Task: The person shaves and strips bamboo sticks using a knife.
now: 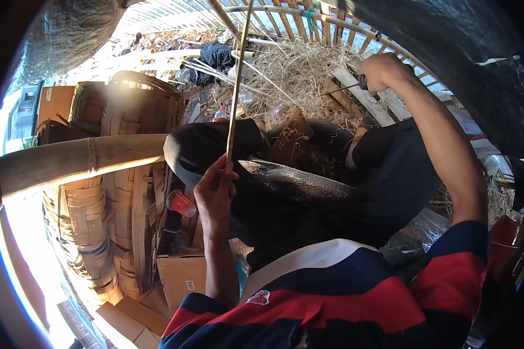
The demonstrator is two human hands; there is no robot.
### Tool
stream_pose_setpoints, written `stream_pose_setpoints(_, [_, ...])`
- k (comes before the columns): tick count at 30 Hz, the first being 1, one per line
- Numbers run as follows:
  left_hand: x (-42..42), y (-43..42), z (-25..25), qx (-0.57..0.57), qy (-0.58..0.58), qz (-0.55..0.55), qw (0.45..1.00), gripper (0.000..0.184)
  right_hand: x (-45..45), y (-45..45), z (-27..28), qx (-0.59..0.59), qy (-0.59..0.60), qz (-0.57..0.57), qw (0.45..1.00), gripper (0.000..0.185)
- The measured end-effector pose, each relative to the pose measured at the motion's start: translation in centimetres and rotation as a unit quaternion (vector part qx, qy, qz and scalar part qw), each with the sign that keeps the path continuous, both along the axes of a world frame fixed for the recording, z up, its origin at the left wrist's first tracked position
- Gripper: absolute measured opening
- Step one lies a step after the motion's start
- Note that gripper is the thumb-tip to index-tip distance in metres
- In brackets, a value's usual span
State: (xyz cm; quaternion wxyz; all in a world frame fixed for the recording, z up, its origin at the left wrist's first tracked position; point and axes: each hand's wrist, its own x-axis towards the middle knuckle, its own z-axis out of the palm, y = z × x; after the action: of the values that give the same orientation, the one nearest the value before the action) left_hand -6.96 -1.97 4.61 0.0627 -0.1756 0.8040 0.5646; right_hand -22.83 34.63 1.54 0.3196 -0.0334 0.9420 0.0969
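My left hand (216, 189) is closed on the lower end of a long thin bamboo strip (237, 96), which stands nearly upright and runs to the top edge of the picture. Out to the upper right, my right hand (384, 72) grips the dark handle of a tool with a thin blade (342, 89) that points left. The blade and the strip are well apart. Between my knees lies a dark, shiny flat piece (297, 180), with a brown ragged piece (294, 136) just beyond it.
Woven bamboo baskets (81, 232) stand at the left behind a thick bamboo pole (81, 157). A red cup (181, 203) and a cardboard box (180, 279) are near my left arm. Shavings (297, 70) cover the ground ahead, beside pale wooden boards (364, 96).
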Motion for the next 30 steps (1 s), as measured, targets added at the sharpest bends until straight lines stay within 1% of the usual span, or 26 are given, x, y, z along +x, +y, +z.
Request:
stream_pose_setpoints(1, [0.0, -0.1, 0.0, -0.002, -0.003, -0.012, 1.000, 0.030, 0.1, -0.4, 0.0, 0.004, -0.008, 0.016, 1.000, 0.033])
stream_pose_setpoints(4, [-0.1, 0.0, 0.2, -0.011, -0.010, -0.015, 1.000, 0.029, 0.1, -0.8, -0.1, 0.013, -0.004, 0.031, 0.999, 0.030])
stream_pose_setpoints(7, [-0.1, -0.3, 0.0, -0.008, -0.014, -0.038, 0.999, 0.031, 0.0, -0.4, 0.2, -0.004, 0.007, 0.020, 1.000, 0.028])
stream_pose_setpoints(9, [-0.1, -0.3, 0.1, -0.008, -0.014, -0.031, 0.999, 0.030, -0.1, -0.3, 0.6, -0.016, 0.018, 0.010, 1.000, 0.027])
stream_pose_setpoints(12, [-0.1, -0.4, 0.2, -0.003, -0.018, -0.019, 1.000, 0.027, -0.1, 0.5, 1.3, -0.023, 0.046, -0.018, 0.999, 0.029])
stream_pose_setpoints(14, [-0.1, -0.4, 0.1, 0.004, -0.015, -0.014, 1.000, 0.026, -0.2, 1.2, 1.9, -0.045, 0.098, -0.061, 0.992, 0.031])
stream_pose_setpoints(16, [-0.1, -0.5, 0.1, -0.016, -0.031, -0.025, 0.999, 0.027, -0.4, 1.5, 2.5, -0.035, 0.106, -0.071, 0.991, 0.034])
stream_pose_setpoints(18, [-0.1, -0.6, -0.1, -0.016, -0.030, -0.020, 0.999, 0.027, -0.1, 2.1, 2.7, -0.066, 0.219, -0.116, 0.967, 0.038])
stream_pose_setpoints(19, [-0.1, -0.5, -0.2, -0.015, -0.031, -0.017, 0.999, 0.026, -0.4, 2.3, 3.5, -0.050, 0.173, -0.130, 0.975, 0.044])
stream_pose_setpoints(20, [0.0, -0.5, -0.3, -0.013, -0.029, -0.017, 0.999, 0.026, -0.4, 2.5, 3.8, -0.048, 0.176, -0.130, 0.975, 0.044])
stream_pose_setpoints(22, [0.2, -0.5, -0.4, -0.028, -0.004, -0.013, 1.000, 0.025, -0.1, 2.8, 4.8, -0.063, 0.240, -0.161, 0.955, 0.046])
stream_pose_setpoints(23, [0.3, -0.4, -0.5, -0.027, 0.000, -0.013, 1.000, 0.025, 0.3, 2.9, 5.5, -0.090, 0.262, -0.183, 0.943, 0.037])
stream_pose_setpoints(24, [0.6, -0.4, -0.6, -0.043, 0.004, -0.015, 0.999, 0.025, 0.6, 2.8, 5.7, -0.090, 0.265, -0.182, 0.943, 0.037])
stream_pose_setpoints(26, [1.0, -0.4, -0.6, -0.059, 0.010, -0.014, 0.998, 0.025, 0.8, 3.0, 5.9, -0.144, 0.353, -0.213, 0.900, 0.042])
stream_pose_setpoints(27, [1.2, -0.4, -0.6, -0.049, 0.003, -0.004, 0.999, 0.026, 0.7, 3.0, 6.0, -0.145, 0.356, -0.210, 0.899, 0.042])
stream_pose_setpoints(29, [1.4, -0.4, -0.6, -0.039, -0.002, 0.010, 0.999, 0.027, 0.3, 2.7, 6.1, -0.192, 0.419, -0.212, 0.862, 0.047])
stream_pose_setpoints(30, [1.6, -0.6, -0.7, -0.026, -0.006, 0.001, 1.000, 0.029, 0.2, 2.5, 6.3, -0.194, 0.420, -0.210, 0.861, 0.047])
